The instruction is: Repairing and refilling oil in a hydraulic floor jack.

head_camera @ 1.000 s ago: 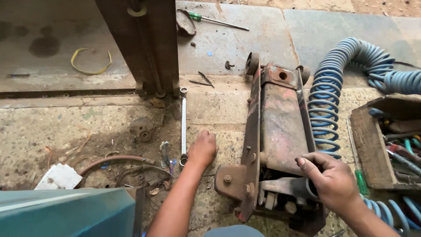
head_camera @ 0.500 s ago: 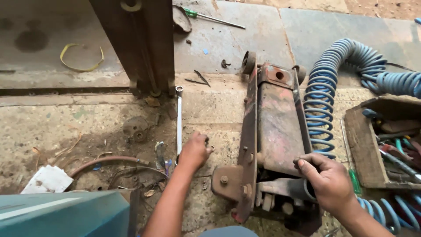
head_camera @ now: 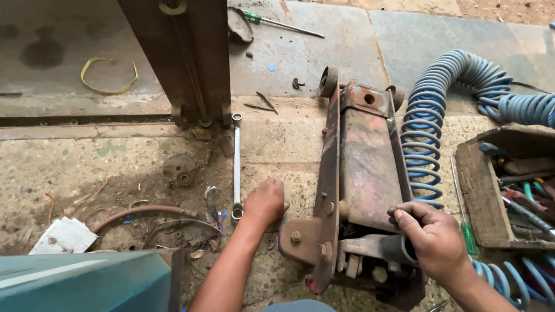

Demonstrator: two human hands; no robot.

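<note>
Right hand [head_camera: 432, 237] on rusty floor jack [head_camera: 364, 173], left hand [head_camera: 265, 202] beside wrench [head_camera: 236, 164].

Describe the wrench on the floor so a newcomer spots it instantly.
Start at the rusty floor jack in the middle. Just left of it, beside the left hand, the wrench lies lengthwise on the concrete. It is the only long, thin, silvery bar there, with a ring at each end.

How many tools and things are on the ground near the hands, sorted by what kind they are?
Rusty floor jack: 1
Long spanner: 1
Green-handled screwdrivers: 2
Blue coiled hose: 1
Wooden tool box: 1
Yellow band: 1
Total: 7
</note>
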